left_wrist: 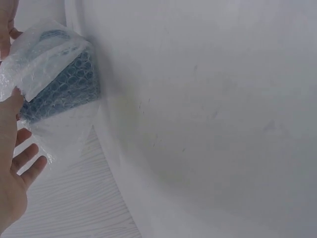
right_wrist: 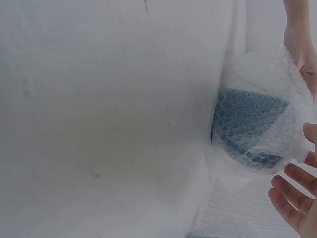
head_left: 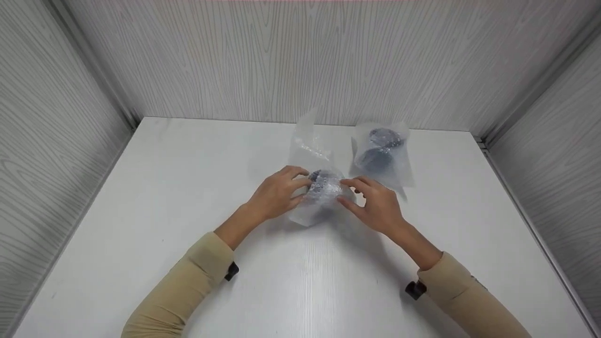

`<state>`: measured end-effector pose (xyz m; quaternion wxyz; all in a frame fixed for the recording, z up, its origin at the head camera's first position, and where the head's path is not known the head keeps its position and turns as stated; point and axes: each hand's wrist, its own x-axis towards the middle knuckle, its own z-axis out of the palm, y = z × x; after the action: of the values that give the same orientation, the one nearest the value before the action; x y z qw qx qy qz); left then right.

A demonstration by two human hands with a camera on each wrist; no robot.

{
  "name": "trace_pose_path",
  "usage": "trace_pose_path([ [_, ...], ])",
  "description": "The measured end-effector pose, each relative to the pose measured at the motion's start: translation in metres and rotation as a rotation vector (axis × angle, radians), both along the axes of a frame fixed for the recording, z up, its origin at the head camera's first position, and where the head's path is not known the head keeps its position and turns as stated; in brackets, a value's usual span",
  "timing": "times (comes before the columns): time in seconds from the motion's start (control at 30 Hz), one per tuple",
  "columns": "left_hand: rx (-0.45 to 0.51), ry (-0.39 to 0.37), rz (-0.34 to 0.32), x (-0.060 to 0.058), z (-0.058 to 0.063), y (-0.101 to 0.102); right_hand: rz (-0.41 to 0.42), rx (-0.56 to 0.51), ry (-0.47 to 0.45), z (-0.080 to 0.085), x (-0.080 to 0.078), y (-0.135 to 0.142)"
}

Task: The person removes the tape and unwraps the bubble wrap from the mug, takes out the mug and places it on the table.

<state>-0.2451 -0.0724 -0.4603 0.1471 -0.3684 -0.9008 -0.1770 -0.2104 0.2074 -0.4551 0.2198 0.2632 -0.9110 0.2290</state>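
Near the middle of the table, a dark blue object with a rounded edge (left_wrist: 69, 82) lies inside clear bubble wrap (head_left: 327, 185). My left hand (head_left: 279, 191) holds the wrapped bundle from the left, its thumb on the near side. From the right, my right hand (head_left: 375, 204) grips the bundle's edge between thumb and forefinger. Its other fingers (right_wrist: 292, 198) spread loosely in the right wrist view. A loose flap of wrap (head_left: 307, 141) stands up behind the bundle. The plastic covers much of the blue object.
A second bubble-wrapped package (head_left: 380, 157) with two dark round shapes inside lies behind and to the right of my right hand. The white table (head_left: 300, 281) is bounded by wood-grain panels (head_left: 281, 61) at the back and both sides.
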Motion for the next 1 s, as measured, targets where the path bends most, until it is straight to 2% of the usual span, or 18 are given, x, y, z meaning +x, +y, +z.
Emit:
trace_pose_path([
  [0.17, 0.001, 0.004, -0.001, -0.001, 0.0, 0.001, 0.007, -0.028, -0.055, 0.004, -0.003, 0.001],
  [0.47, -0.006, 0.005, 0.0, -0.001, 0.002, 0.0, 0.027, -0.125, -0.207, 0.011, -0.004, 0.001],
  [0.73, -0.008, -0.038, 0.02, 0.001, 0.004, 0.002, 0.037, -0.213, -0.273, 0.014, -0.005, 0.002],
  [1.0, -0.012, -0.043, 0.03, 0.002, 0.005, 0.002, 0.049, -0.238, -0.331, 0.017, -0.005, 0.002],
])
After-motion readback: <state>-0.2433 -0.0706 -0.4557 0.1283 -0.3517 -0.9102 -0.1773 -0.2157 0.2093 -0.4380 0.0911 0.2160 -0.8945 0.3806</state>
